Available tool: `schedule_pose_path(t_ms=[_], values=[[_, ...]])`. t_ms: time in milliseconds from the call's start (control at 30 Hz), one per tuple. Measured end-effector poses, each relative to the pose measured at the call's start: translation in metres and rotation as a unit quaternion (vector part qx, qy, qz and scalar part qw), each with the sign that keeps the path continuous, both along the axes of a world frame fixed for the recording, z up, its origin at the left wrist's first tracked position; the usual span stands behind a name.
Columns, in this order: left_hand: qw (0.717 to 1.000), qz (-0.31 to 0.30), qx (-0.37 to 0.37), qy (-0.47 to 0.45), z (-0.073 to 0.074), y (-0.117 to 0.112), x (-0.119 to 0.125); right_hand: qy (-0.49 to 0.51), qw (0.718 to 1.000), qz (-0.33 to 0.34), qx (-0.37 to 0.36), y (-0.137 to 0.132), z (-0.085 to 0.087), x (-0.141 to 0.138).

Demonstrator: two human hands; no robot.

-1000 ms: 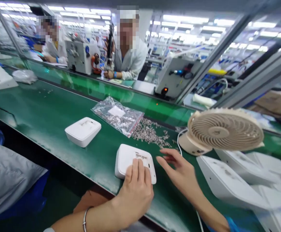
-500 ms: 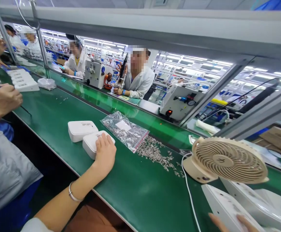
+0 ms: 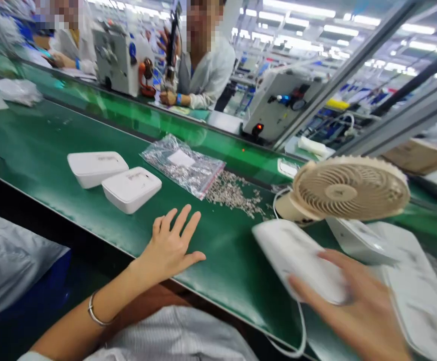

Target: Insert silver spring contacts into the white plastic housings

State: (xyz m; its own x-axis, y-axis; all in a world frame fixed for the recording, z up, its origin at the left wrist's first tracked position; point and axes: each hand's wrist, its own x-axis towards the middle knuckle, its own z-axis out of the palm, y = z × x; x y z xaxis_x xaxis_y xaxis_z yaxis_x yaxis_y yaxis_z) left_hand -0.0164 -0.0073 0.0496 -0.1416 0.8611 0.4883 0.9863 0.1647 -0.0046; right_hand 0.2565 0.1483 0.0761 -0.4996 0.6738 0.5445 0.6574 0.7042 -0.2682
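Green tabletop [image 3: 53,145] in a bright factory hall. Left hand [image 3: 171,245] flat on it, fingers [image 3: 183,220] spread apart, empty. Right hand [image 3: 357,306], blurred, fingers clamped on a white casing [image 3: 297,258] just in front of the beige fan [image 3: 348,188]. Two more white casings [image 3: 132,188] beside a bag of small parts [image 3: 183,170], left.

Left hand [image 3: 171,245] off the small white plastic box [image 3: 132,189] now, resting flat on the green belt [image 3: 218,260] with fingers spread, close to the near edge. That box left just beside a second white plastic box [image 3: 97,169], both further left than a second ago. Right hand [image 3: 357,306], blurry, now gripping another white plastic box [image 3: 297,258], lifted off the stack at the right and brought in front of the round beige fan [image 3: 348,188].
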Motion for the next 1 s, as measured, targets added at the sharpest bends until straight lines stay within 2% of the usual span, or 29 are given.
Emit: schedule_pose_path(t_ms=[100, 133, 200, 267, 333, 433, 567, 667, 800, 1000], values=[[0.995, -0.095, 0.012, -0.007, 0.004, -0.005, 0.005, -0.052, 0.973, 0.223, 0.039, -0.037, -0.001, -0.051], [0.994, -0.106, 0.019, -0.011, 0.004, -0.007, 0.007, -0.058, 0.962, 0.266, 0.031, -0.041, -0.001, -0.064], [0.995, -0.091, 0.037, -0.019, 0.004, -0.008, 0.009, -0.055, 0.953, 0.298, -0.015, -0.034, -0.001, -0.081], [0.997, -0.049, 0.058, -0.014, 0.002, -0.007, 0.010, -0.014, 0.962, 0.264, -0.068, -0.013, 0.000, -0.089], [0.997, -0.013, 0.080, 0.004, 0.001, -0.005, 0.011, 0.055, 0.975, 0.192, -0.098, 0.013, -0.002, -0.092], [0.995, 0.015, 0.100, 0.012, 0.000, -0.003, 0.013, 0.105, 0.983, 0.126, -0.085, 0.044, -0.015, -0.100], [0.994, 0.027, 0.100, -0.019, 0.000, -0.004, 0.016, 0.042, 0.992, 0.117, -0.002, 0.060, -0.044, -0.124], [0.993, 0.035, 0.102, -0.045, -0.001, -0.004, 0.018, -0.012, 0.994, 0.088, 0.056, 0.066, -0.057, -0.147], [0.993, 0.041, 0.100, -0.058, -0.004, -0.003, 0.019, -0.082, 0.993, 0.059, 0.067, 0.080, -0.061, -0.168], [0.994, 0.049, 0.092, -0.026, -0.004, -0.002, 0.023, -0.160, 0.979, 0.102, 0.067, 0.106, -0.056, -0.177]])
